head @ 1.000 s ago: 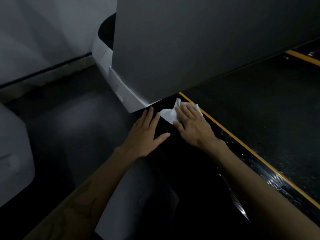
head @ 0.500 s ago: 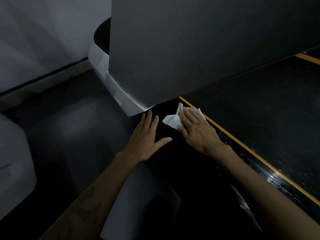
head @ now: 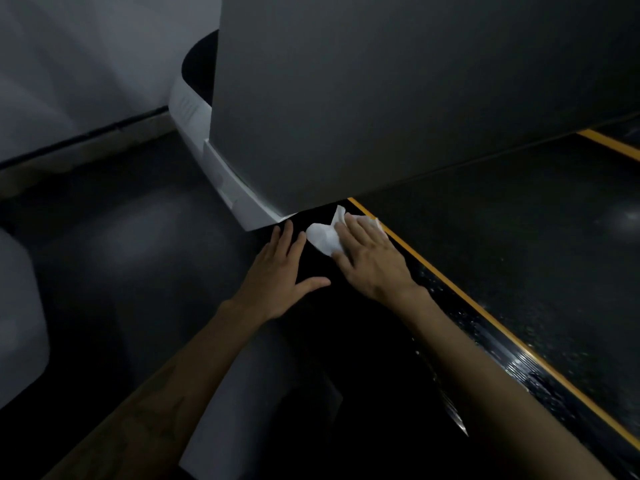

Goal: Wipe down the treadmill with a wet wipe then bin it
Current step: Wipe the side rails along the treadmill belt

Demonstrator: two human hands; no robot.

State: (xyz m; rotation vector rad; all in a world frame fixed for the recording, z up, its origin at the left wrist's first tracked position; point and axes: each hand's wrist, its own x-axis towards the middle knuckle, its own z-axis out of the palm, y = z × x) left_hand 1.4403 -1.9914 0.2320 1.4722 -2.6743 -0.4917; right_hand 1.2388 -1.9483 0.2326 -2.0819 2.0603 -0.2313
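The treadmill fills the right of the view: a dark belt, a black side rail edged by a yellow stripe, and a large grey upright panel above. My right hand lies flat on the rail with straight fingers and presses a crumpled white wet wipe against it, just below the panel's lower corner. My left hand rests flat beside it, fingers spread, thumb out towards the right hand. No bin is in view.
A white motor cover runs along the treadmill's front left. Dark glossy floor spreads to the left, up to a pale wall with a skirting line. A pale rounded object stands at the left edge.
My right hand has slid the wipe slightly forward along the rail towards the panel's corner. The left hand stays flat in nearly the same place.
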